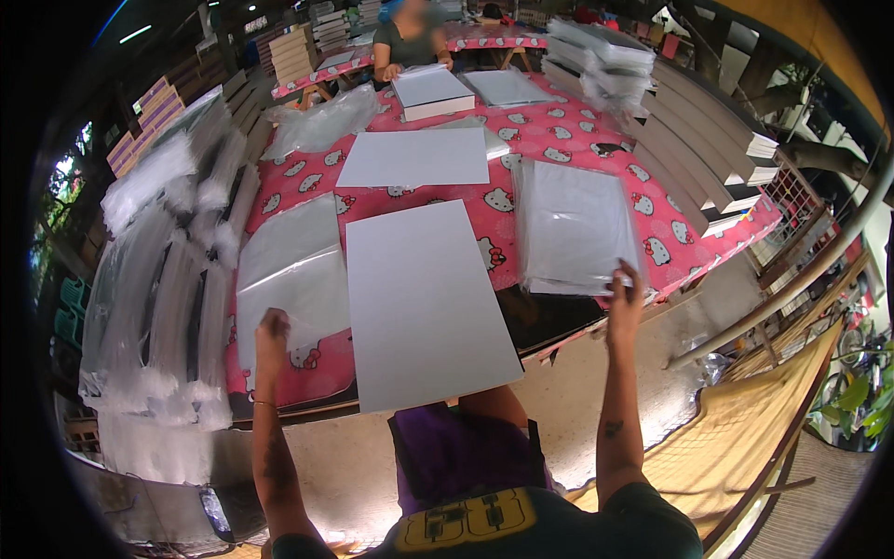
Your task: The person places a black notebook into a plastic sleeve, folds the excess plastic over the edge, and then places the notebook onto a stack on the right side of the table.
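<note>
My left hand (272, 326) hovers at or just over the near left part of a clear plastic sleeve (296, 265); its fingers look curled but are blurred. At the near right corner of a stack of clear plastic-wrapped sheets (577, 224) is my right hand (626, 284), its bent fingers apart and touching the plastic. Between both hands lies a large white board or block of sheets (424, 298), its near end jutting past the table edge. Beyond it, another white sheet (414, 158) lies crosswise on the table.
Plastic-wrapped bundles (154, 307) are piled high along the left. Thick stacks of boards (698, 140) stand at the right. Across the pink patterned table cover (498, 265), a person (410, 47) handles a white-topped stack (431, 91). Crumpled clear plastic (326, 121) lies at the far left.
</note>
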Available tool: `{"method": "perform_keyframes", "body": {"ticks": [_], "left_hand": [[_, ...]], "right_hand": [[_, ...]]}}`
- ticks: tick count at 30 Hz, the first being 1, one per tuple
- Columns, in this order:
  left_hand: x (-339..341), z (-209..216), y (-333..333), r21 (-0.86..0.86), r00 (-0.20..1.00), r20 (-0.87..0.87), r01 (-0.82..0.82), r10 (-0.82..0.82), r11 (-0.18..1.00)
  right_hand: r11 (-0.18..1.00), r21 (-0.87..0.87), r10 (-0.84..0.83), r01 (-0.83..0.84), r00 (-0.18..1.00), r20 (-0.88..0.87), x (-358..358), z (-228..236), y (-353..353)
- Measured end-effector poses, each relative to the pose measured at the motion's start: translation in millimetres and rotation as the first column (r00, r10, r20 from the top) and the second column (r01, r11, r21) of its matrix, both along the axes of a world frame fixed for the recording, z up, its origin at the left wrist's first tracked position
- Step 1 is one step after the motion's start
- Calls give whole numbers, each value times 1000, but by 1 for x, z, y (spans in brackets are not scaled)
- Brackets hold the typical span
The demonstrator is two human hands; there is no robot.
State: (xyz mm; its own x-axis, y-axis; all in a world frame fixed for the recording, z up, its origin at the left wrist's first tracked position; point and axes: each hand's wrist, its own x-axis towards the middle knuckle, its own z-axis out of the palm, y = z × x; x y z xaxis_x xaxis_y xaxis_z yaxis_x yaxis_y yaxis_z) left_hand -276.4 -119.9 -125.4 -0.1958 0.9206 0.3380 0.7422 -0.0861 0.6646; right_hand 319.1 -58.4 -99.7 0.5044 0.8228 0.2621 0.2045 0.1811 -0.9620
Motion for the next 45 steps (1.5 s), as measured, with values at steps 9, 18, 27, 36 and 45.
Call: {"method": "perform_keyframes", "body": {"ticks": [9,18,27,36,45], "left_hand": [[158,131,-17,-28,786,585,266,-200,964],[182,81,-21,242,946,317,-142,60,960],[17,175,-47,661,658,744,-700,-115,270],[74,72,-23,47,887,-451,-87,99,995],[208,100,-44,192,850,503,63,-154,979]], "right_hand": [[121,112,731,-986,12,-682,-231,61,-47],[467,188,739,-864,264,-620,-236,25,-24],[869,237,448,-434,486,-750,-38,106,17],[676,13,732,-736,670,-128,-156,109,-28],[556,225,800,-800,442,-406,-236,80,-69]]}}
